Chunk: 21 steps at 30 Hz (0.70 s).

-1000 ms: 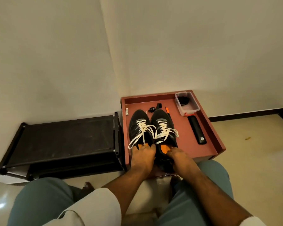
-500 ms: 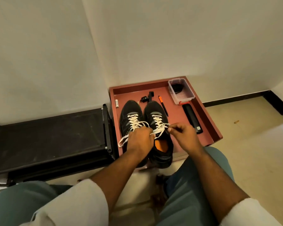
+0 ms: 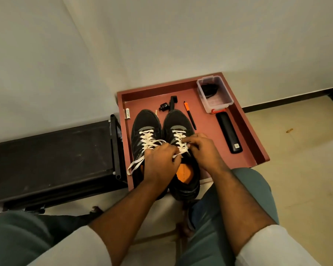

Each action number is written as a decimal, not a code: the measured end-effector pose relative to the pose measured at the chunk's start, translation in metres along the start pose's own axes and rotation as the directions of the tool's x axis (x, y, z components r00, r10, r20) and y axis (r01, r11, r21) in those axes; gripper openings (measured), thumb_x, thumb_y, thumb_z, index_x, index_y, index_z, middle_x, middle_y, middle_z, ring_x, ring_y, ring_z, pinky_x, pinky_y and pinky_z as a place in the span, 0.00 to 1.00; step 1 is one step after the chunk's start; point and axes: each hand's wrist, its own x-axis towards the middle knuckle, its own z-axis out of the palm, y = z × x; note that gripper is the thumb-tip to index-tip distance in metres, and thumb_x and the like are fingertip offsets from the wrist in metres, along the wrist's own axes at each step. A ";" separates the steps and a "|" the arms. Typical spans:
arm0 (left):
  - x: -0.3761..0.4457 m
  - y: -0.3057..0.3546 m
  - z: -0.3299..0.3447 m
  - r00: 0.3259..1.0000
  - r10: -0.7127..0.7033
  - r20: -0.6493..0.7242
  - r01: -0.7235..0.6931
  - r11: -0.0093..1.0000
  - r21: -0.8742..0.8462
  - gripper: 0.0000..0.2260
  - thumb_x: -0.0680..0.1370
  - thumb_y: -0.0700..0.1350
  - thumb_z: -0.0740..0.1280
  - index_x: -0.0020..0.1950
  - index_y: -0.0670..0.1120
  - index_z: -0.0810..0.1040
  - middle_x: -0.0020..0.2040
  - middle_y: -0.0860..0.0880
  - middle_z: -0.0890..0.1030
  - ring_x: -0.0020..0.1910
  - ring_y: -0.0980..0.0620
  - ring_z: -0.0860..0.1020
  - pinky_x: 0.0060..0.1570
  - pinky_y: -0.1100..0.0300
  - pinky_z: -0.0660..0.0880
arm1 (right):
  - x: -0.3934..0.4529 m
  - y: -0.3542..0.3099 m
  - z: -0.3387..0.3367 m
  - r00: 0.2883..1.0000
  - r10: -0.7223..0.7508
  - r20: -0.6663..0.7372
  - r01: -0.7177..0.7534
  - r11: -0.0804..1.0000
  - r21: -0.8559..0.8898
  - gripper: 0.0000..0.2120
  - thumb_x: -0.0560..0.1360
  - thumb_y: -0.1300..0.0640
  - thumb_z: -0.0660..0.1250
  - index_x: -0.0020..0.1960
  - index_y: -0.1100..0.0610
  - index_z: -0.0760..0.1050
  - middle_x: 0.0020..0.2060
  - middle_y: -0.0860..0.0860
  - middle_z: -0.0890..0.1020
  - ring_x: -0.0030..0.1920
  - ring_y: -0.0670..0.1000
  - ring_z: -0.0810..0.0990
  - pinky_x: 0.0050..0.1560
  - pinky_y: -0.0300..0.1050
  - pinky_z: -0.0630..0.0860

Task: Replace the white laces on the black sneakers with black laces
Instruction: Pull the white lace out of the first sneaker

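Observation:
Two black sneakers stand side by side on a red tray (image 3: pixel 244 120), toes pointing away from me. The left sneaker (image 3: pixel 145 124) has white laces whose loose end hangs over its left side. The right sneaker (image 3: pixel 178 122) shows an orange insole at its opening. My left hand (image 3: pixel 161 165) lies over the gap between the shoes and pinches a white lace (image 3: pixel 178 136) of the right sneaker. My right hand (image 3: pixel 202 150) pinches the same lacing from the right. Black laces (image 3: pixel 210 89) lie coiled in a clear plastic box (image 3: pixel 222 102) at the tray's far right.
On the tray lie an orange-capped pen (image 3: pixel 189 117), a long black case (image 3: pixel 229 134), a small black clip (image 3: pixel 167 106) and a white tube (image 3: pixel 127 113). A low black shoe rack (image 3: pixel 52 156) stands to the left. Walls close off the back; my knees frame the bottom.
My hands moved from the heels of the sneakers up to the lacing of the right sneaker and took hold of its white lace. The camera tilted down and closer.

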 end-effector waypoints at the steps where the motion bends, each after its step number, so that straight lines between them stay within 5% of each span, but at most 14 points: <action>1: 0.000 -0.001 -0.002 1.000 0.002 0.009 -0.002 1.000 -0.002 0.07 0.79 0.48 0.64 0.50 0.49 0.81 0.48 0.53 0.81 0.49 0.51 0.77 0.54 0.53 0.63 | 0.002 0.000 -0.001 1.000 -0.005 0.001 0.005 1.000 -0.017 0.13 0.77 0.67 0.65 0.57 0.57 0.82 0.49 0.46 0.74 0.52 0.43 0.73 0.56 0.29 0.70; 3: 0.002 -0.002 -0.006 1.000 0.005 0.026 -0.005 1.000 -0.002 0.07 0.80 0.49 0.64 0.51 0.49 0.80 0.49 0.53 0.81 0.50 0.51 0.77 0.57 0.52 0.63 | 0.004 -0.001 -0.003 1.000 0.001 -0.023 -0.001 1.000 -0.026 0.09 0.76 0.64 0.68 0.53 0.57 0.83 0.51 0.46 0.74 0.53 0.44 0.74 0.58 0.38 0.71; 7: 0.007 -0.006 -0.014 0.999 0.004 0.052 -0.007 0.998 0.062 0.07 0.81 0.50 0.61 0.52 0.52 0.78 0.48 0.55 0.80 0.52 0.53 0.75 0.57 0.53 0.60 | -0.001 0.000 -0.007 0.993 0.012 -0.117 -0.017 0.999 -0.039 0.07 0.76 0.62 0.68 0.52 0.56 0.82 0.55 0.47 0.76 0.56 0.43 0.73 0.57 0.39 0.71; 12: 0.002 -0.010 -0.019 0.998 -0.005 0.068 -0.001 0.996 0.084 0.05 0.82 0.47 0.60 0.49 0.53 0.75 0.46 0.56 0.78 0.50 0.53 0.73 0.58 0.53 0.59 | -0.004 0.001 -0.010 0.981 0.065 -0.182 -0.059 0.998 0.037 0.07 0.76 0.62 0.68 0.52 0.54 0.82 0.49 0.48 0.83 0.50 0.46 0.79 0.55 0.46 0.78; 17: 0.005 -0.012 -0.018 0.990 -0.059 0.125 0.069 0.995 -0.073 0.06 0.80 0.45 0.61 0.44 0.53 0.74 0.40 0.57 0.76 0.47 0.53 0.73 0.54 0.53 0.59 | -0.007 0.003 -0.013 0.979 0.118 -0.167 -0.107 0.992 0.071 0.07 0.76 0.61 0.68 0.51 0.54 0.83 0.44 0.47 0.84 0.46 0.46 0.81 0.51 0.47 0.80; 21: 0.005 -0.013 -0.023 0.988 -0.043 0.147 0.044 0.999 -0.008 0.07 0.80 0.45 0.60 0.43 0.54 0.71 0.40 0.57 0.75 0.47 0.53 0.72 0.50 0.54 0.58 | -0.012 0.006 -0.020 0.909 0.191 -0.372 -0.175 0.982 0.076 0.07 0.78 0.62 0.66 0.53 0.57 0.81 0.46 0.50 0.83 0.47 0.48 0.80 0.47 0.40 0.76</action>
